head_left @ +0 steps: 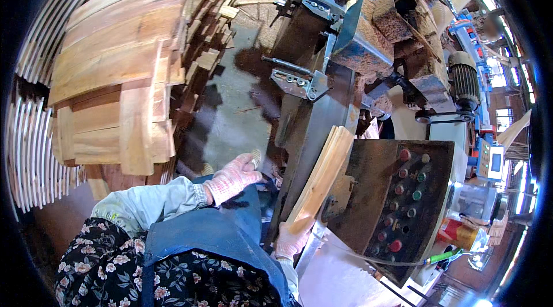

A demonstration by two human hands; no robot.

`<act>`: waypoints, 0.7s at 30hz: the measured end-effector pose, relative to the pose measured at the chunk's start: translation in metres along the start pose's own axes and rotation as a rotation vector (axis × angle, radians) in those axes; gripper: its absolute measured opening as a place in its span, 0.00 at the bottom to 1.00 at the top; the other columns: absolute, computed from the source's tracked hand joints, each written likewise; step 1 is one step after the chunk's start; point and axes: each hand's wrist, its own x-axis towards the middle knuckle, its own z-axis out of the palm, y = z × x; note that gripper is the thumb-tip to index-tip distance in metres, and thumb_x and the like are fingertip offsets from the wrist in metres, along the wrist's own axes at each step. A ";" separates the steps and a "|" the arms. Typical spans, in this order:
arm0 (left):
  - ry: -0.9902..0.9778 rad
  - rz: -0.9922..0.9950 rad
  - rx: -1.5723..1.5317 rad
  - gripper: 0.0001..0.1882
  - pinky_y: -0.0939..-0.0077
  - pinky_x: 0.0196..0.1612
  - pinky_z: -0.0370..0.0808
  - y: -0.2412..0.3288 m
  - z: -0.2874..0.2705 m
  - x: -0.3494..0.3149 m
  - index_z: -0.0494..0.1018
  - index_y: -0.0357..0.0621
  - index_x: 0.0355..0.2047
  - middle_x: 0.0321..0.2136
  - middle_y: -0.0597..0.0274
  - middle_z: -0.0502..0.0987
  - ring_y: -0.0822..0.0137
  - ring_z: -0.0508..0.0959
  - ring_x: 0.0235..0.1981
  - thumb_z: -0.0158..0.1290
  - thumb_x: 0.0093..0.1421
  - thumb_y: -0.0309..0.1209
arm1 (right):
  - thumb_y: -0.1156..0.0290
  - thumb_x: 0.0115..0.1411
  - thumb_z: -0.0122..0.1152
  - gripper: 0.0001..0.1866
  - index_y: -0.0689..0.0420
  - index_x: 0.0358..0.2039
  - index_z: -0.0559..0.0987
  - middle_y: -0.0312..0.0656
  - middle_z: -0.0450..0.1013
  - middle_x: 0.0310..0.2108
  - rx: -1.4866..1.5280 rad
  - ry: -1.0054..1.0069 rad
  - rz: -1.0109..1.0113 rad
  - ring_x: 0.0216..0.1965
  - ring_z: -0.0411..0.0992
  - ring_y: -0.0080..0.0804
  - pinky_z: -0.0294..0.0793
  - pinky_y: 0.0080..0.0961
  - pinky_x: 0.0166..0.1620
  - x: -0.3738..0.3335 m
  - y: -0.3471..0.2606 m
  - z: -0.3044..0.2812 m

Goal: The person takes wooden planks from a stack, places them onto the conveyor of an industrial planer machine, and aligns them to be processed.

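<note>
My right hand, in a pale knitted glove, is closed round the near end of a few narrow wooden strips. The strips lie together lengthwise and slant away along the machine's dark metal bed. In front of my blue apron hovers my left hand, gloved in white and pink. Its fingers are loosely bent, the thumb stands apart, and nothing shows in it. To the right of the strips is a control panel with red, green and pale buttons.
At left stands a tall stack of wooden boards, with racked slats beside it. Ahead are machine housings covered in sawdust and an electric motor. A grey floor strip runs between stack and machine. A jar stands far right.
</note>
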 end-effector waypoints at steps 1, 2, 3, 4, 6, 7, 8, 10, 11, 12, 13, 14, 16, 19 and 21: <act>0.004 -0.023 0.046 0.42 0.72 0.62 0.74 0.001 0.005 0.006 0.57 0.27 0.72 0.59 0.48 0.78 0.60 0.78 0.60 0.65 0.67 0.34 | 0.70 0.48 0.77 0.57 0.54 0.77 0.57 0.49 0.72 0.63 0.481 -0.108 -0.055 0.59 0.74 0.50 0.75 0.44 0.63 -0.001 -0.004 -0.001; -0.079 -0.073 0.086 0.42 0.72 0.63 0.74 0.003 0.014 0.017 0.57 0.27 0.73 0.60 0.47 0.78 0.60 0.78 0.61 0.65 0.67 0.35 | 0.76 0.51 0.73 0.55 0.55 0.78 0.56 0.46 0.71 0.64 0.961 -0.215 -0.110 0.60 0.73 0.46 0.74 0.42 0.63 0.001 -0.008 -0.006; -0.163 -0.123 0.127 0.42 0.72 0.63 0.74 0.006 0.025 0.033 0.56 0.27 0.73 0.61 0.46 0.77 0.59 0.77 0.62 0.64 0.68 0.35 | 0.83 0.54 0.66 0.52 0.55 0.79 0.56 0.41 0.70 0.64 1.113 -0.434 0.016 0.57 0.73 0.38 0.74 0.36 0.62 0.005 -0.005 -0.020; -0.239 -0.169 0.170 0.42 0.72 0.63 0.74 0.010 0.035 0.047 0.56 0.27 0.73 0.62 0.45 0.76 0.59 0.76 0.63 0.64 0.68 0.36 | 0.81 0.56 0.66 0.49 0.54 0.78 0.59 0.41 0.71 0.61 1.316 -0.612 0.126 0.55 0.74 0.36 0.75 0.32 0.61 0.000 -0.044 -0.058; -0.153 -0.347 -0.082 0.30 0.73 0.57 0.74 0.037 0.081 0.046 0.70 0.39 0.64 0.62 0.54 0.70 0.69 0.73 0.57 0.59 0.71 0.46 | 0.78 0.57 0.67 0.47 0.53 0.77 0.61 0.40 0.72 0.58 1.350 -0.664 0.127 0.53 0.74 0.33 0.75 0.30 0.60 0.001 -0.064 -0.072; -0.305 -0.247 -0.047 0.31 0.71 0.57 0.74 0.023 0.091 0.065 0.72 0.41 0.63 0.63 0.53 0.71 0.68 0.73 0.57 0.60 0.69 0.50 | 0.76 0.57 0.69 0.46 0.55 0.77 0.62 0.39 0.72 0.57 1.325 -0.664 0.014 0.52 0.74 0.35 0.75 0.30 0.60 0.005 -0.062 -0.061; -0.319 -0.206 0.018 0.32 0.70 0.56 0.75 0.031 0.100 0.073 0.73 0.42 0.62 0.60 0.54 0.74 0.67 0.75 0.56 0.61 0.68 0.52 | 0.74 0.57 0.71 0.47 0.57 0.76 0.63 0.40 0.72 0.55 1.298 -0.606 -0.082 0.54 0.73 0.37 0.74 0.31 0.61 0.006 -0.069 -0.057; -0.200 -0.173 0.163 0.33 0.67 0.52 0.77 0.068 0.118 0.074 0.74 0.42 0.60 0.52 0.57 0.80 0.66 0.78 0.50 0.64 0.66 0.54 | 0.72 0.56 0.72 0.47 0.59 0.76 0.63 0.43 0.72 0.58 1.120 -0.511 -0.082 0.57 0.72 0.40 0.73 0.35 0.64 0.011 -0.076 -0.061; -0.096 0.072 0.010 0.32 0.67 0.46 0.80 0.032 0.124 0.095 0.75 0.42 0.59 0.44 0.60 0.84 0.68 0.80 0.43 0.66 0.65 0.52 | 0.71 0.55 0.73 0.48 0.59 0.75 0.64 0.46 0.71 0.59 1.044 -0.433 -0.086 0.58 0.73 0.43 0.73 0.38 0.64 0.014 -0.075 -0.059; -0.035 -0.014 -0.041 0.29 0.70 0.46 0.81 0.030 0.118 0.103 0.78 0.39 0.56 0.42 0.61 0.85 0.70 0.82 0.42 0.67 0.64 0.47 | 0.70 0.54 0.74 0.48 0.59 0.75 0.65 0.48 0.71 0.60 0.965 -0.356 -0.092 0.58 0.73 0.47 0.73 0.40 0.64 0.015 -0.066 -0.053; 0.008 -0.051 -0.123 0.26 0.69 0.43 0.81 0.033 0.104 0.113 0.78 0.39 0.54 0.40 0.59 0.85 0.69 0.82 0.39 0.68 0.62 0.43 | 0.69 0.53 0.76 0.48 0.58 0.74 0.66 0.50 0.71 0.61 0.891 -0.285 -0.092 0.59 0.73 0.50 0.73 0.42 0.65 0.015 -0.053 -0.043; 0.053 -0.088 -0.206 0.24 0.69 0.41 0.81 0.037 0.090 0.122 0.78 0.39 0.51 0.38 0.58 0.84 0.69 0.82 0.37 0.69 0.60 0.39 | 0.67 0.53 0.75 0.43 0.55 0.71 0.71 0.58 0.71 0.61 0.337 -0.006 -0.412 0.60 0.73 0.59 0.75 0.48 0.63 0.016 -0.028 -0.030; 0.141 -0.067 -0.368 0.16 0.67 0.39 0.83 0.058 0.075 0.129 0.80 0.38 0.42 0.33 0.57 0.84 0.64 0.84 0.32 0.67 0.59 0.36 | 0.65 0.55 0.73 0.37 0.51 0.67 0.75 0.61 0.72 0.58 -0.136 0.110 -0.566 0.60 0.73 0.63 0.76 0.55 0.60 0.009 0.026 0.009; 0.091 0.005 -0.354 0.19 0.62 0.43 0.86 0.073 0.051 0.141 0.81 0.31 0.48 0.36 0.50 0.86 0.58 0.87 0.36 0.61 0.62 0.35 | 0.66 0.59 0.69 0.29 0.49 0.63 0.78 0.60 0.72 0.60 -0.191 0.434 -0.673 0.58 0.75 0.62 0.78 0.59 0.58 0.029 0.038 0.055; 0.090 -0.015 -0.382 0.20 0.61 0.42 0.86 0.084 0.040 0.136 0.81 0.31 0.48 0.36 0.50 0.86 0.57 0.86 0.36 0.61 0.62 0.35 | 0.67 0.61 0.67 0.26 0.49 0.62 0.80 0.58 0.72 0.63 -0.129 0.509 -0.669 0.58 0.75 0.63 0.78 0.61 0.59 0.034 0.007 0.040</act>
